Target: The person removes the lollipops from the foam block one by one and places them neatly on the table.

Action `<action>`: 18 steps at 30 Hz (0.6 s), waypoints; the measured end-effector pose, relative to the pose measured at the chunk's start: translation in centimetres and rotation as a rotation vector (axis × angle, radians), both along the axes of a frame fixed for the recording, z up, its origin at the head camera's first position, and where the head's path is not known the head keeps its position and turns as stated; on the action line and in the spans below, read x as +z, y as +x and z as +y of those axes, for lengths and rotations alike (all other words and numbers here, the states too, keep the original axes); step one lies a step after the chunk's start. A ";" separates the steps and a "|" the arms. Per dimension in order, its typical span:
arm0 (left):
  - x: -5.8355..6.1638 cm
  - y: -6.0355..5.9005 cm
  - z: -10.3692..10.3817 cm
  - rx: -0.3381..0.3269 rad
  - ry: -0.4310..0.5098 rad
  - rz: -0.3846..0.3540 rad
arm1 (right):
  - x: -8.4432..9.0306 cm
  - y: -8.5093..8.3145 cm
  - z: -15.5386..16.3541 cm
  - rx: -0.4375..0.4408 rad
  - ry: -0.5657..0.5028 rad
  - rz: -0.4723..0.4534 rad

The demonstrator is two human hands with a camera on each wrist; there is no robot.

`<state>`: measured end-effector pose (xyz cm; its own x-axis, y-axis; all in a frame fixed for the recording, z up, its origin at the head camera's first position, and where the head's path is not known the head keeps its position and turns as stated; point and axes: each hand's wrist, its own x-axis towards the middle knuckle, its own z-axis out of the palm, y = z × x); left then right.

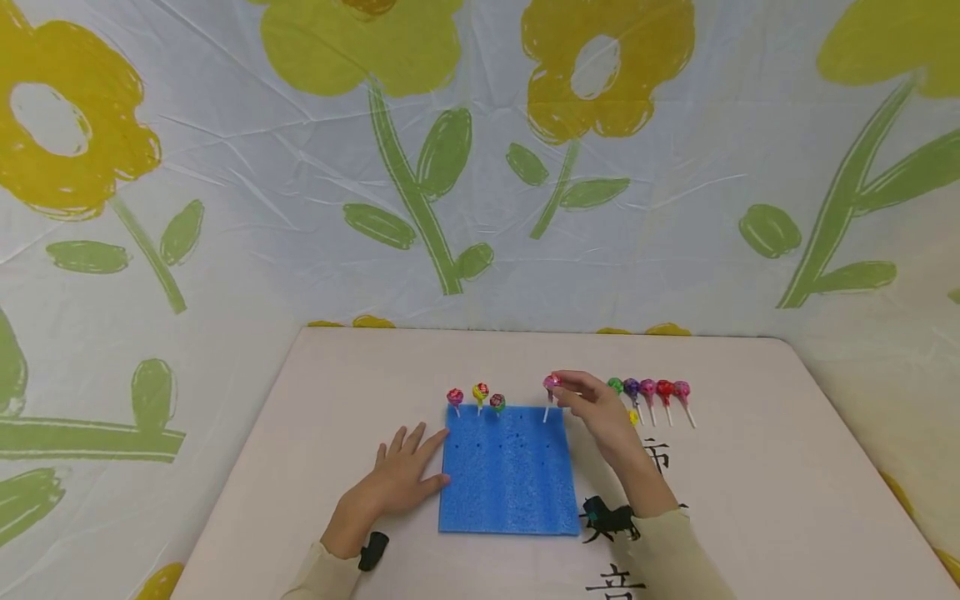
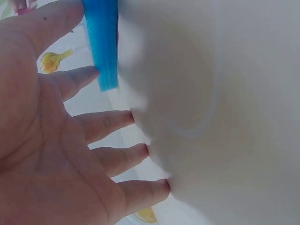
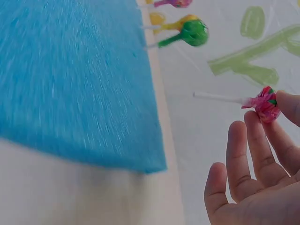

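Observation:
My right hand pinches a pink lollipop by its wrapped head, over the far right part of a blue foam board. In the right wrist view the lollipop's white stick points toward the board, its tip apart from it. Along the board's far edge stand a pink lollipop, a yellow one and a green one, sticks down. Small holes dot the board. My left hand lies with spread fingers at the left edge, thumb and index fingertip against the foam.
Right of the board, several lollipops lie in a row on the pale table, among them a purple one and a red one. A yellow lollipop is partly hidden by my right hand. Black characters mark the tabletop. A flowered cloth hangs behind.

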<state>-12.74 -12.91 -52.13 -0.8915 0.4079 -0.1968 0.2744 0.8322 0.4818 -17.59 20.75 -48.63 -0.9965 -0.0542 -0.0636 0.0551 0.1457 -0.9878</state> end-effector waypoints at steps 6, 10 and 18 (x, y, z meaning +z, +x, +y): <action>0.1 0.1 0.0 0.001 0.010 0.003 | 0.8 1.1 2.5 -0.020 0.086 0.002; 0.0 0.1 0.0 0.004 0.009 0.003 | 1.1 1.9 4.4 -0.038 0.134 0.021; -0.1 0.1 0.0 0.005 0.010 0.008 | 1.3 3.2 8.0 -0.087 0.153 0.035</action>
